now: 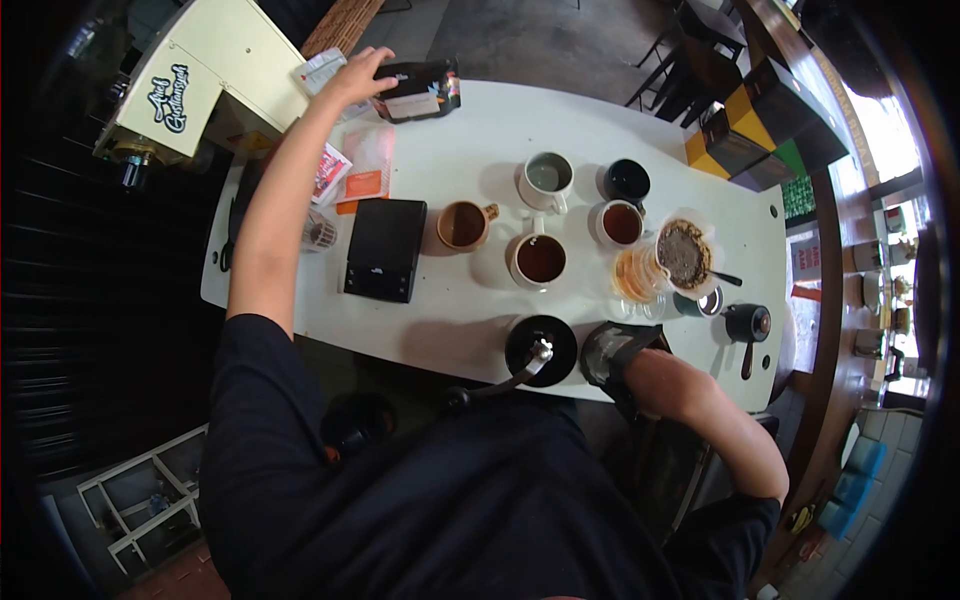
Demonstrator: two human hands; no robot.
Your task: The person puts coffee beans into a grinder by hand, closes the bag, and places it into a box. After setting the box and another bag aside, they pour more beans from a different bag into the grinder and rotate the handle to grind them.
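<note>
My left hand [358, 80] is stretched out to the far left of the table, fingers apart, its fingertips right at the left end of a black coffee bag [420, 92]. At the near edge, my right hand [668, 385] is wrapped round the dark side of a grey-and-black vessel [606, 352], whose kind I cannot tell; its grip is partly hidden. Just left of that vessel stands a hand coffee grinder [540, 365] with a crank. Beyond it, a paper filter with wet coffee grounds [684, 252] sits on a glass server [634, 277], a spoon handle sticking out.
Mid-table are a brown cup [463, 226], a white mug [545, 180], a mug of dark liquid [539, 259], a black cup [626, 180] and a small white cup [621, 223]. A black scale [386, 250] lies left, a portafilter [748, 325] right. A cream machine [200, 80] stands far left.
</note>
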